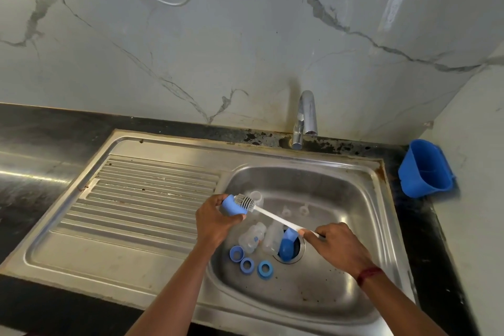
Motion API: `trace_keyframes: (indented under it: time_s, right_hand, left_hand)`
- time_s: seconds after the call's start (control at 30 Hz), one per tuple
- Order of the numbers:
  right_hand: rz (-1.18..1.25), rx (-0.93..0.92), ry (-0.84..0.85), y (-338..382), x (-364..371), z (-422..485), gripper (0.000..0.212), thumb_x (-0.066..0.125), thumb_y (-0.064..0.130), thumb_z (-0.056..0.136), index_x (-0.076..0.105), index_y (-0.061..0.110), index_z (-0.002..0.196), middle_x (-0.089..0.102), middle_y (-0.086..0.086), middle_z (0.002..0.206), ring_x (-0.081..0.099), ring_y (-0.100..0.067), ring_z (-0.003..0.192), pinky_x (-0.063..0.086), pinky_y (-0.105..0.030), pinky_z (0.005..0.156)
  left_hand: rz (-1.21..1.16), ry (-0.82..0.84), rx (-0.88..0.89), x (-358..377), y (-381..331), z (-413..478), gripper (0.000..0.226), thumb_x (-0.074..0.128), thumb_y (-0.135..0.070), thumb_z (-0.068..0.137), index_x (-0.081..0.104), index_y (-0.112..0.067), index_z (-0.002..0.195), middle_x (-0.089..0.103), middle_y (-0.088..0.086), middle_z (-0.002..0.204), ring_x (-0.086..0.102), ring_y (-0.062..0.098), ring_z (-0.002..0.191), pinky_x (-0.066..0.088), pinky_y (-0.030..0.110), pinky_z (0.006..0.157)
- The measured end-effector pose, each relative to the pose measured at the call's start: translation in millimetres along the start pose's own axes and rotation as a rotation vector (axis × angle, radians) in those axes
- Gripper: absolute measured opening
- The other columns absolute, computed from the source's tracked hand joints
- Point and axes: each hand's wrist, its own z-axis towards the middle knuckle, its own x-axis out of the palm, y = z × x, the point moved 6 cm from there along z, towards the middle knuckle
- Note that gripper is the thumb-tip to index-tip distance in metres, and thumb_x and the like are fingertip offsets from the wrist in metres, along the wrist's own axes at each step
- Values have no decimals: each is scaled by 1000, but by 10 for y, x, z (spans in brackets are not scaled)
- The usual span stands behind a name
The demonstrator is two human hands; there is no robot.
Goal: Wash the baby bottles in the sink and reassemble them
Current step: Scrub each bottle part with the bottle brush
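Observation:
Over the steel sink [351, 199], my left hand [215, 219] grips a blue bottle cap [231, 206]. My right hand [338, 243] pinches the white handle of a bottle brush [275, 217], whose grey bristle head [245, 202] lies at the cap's open end. In the basin lie two clear bottles [252, 237] [272, 239], another blue cap [287, 244] over the drain, and three blue collar rings [236, 253] [247, 265] [264, 269]. A third clear bottle [257, 198] stands behind the brush head. Two clear teats [294, 210] rest farther back.
A chrome tap [305, 117] rises behind the basin, with no water visible. The ribbed drainboard [141, 199] spreads to the left. A blue plastic holder [425, 169] sits on the dark counter at the right, near the marble wall.

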Motion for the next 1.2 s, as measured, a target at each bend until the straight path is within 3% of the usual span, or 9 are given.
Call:
trace_keyframes:
  time_s: [0.27,0.43,0.57,0.7,0.9,1.0,1.13,1.2]
  right_hand:
    - [73,42,-28,-8,29,20,65,48,69,88,33,18,51,32,3,47,28,-10,44,32,-25,48]
    - [134,44,-17,-46,16,-54,65,51,67,87,30,17,50,27,4,45,26,-11,44,31,-22,47]
    - [116,39,-13,-27,-24,-41,65,53,64,88,30,18,49,27,3,44,26,-10,43,30,-20,47]
    - [96,45,1,-66,-49,-31,65,53,63,89,30,18,48,28,3,44,28,-10,43,30,-20,47]
    - [116,37,-14,-61,-11,-15,64,52,64,89,31,18,50,28,3,45,27,-10,43,30,-20,47]
    - [155,39,-13,-58,55,-4,64,51,66,88,32,17,51,29,4,46,27,-9,44,32,-23,49]
    - [211,55,-14,-124,80,-44,65,54,65,86,31,16,51,29,2,48,26,-10,45,33,-27,49]
    - [208,52,-3,-144,66,-75,65,55,65,86,30,17,50,27,2,47,26,-9,44,33,-24,48]
  left_hand:
    - [-57,68,75,134,-159,-169,62,97,-26,53,63,-30,105,65,-12,103,63,9,93,53,26,80]
    - [-259,-22,-80,1,-91,-41,58,97,-18,54,66,-29,102,67,-8,103,65,14,92,57,35,82]
    - [-360,-60,-112,-27,-70,-21,55,96,-10,54,69,-23,101,67,-3,103,64,8,88,58,40,86]
    - [-412,-35,-110,-27,-27,-28,56,95,-5,55,68,-29,98,66,-4,106,66,22,104,56,42,92]
    - [-381,123,-76,76,-57,-100,73,95,-43,39,70,-29,107,71,-7,113,67,13,107,56,45,93]
    - [-324,170,-42,148,-120,-174,65,97,-29,50,68,-31,109,70,-11,113,66,7,105,56,42,93]
    - [-427,56,-92,89,-90,-128,57,96,-18,56,70,-29,105,71,-7,110,65,11,107,53,32,93]
    - [-488,4,-121,29,-88,-93,54,95,-12,58,71,-21,106,71,-3,109,66,8,103,54,38,95]
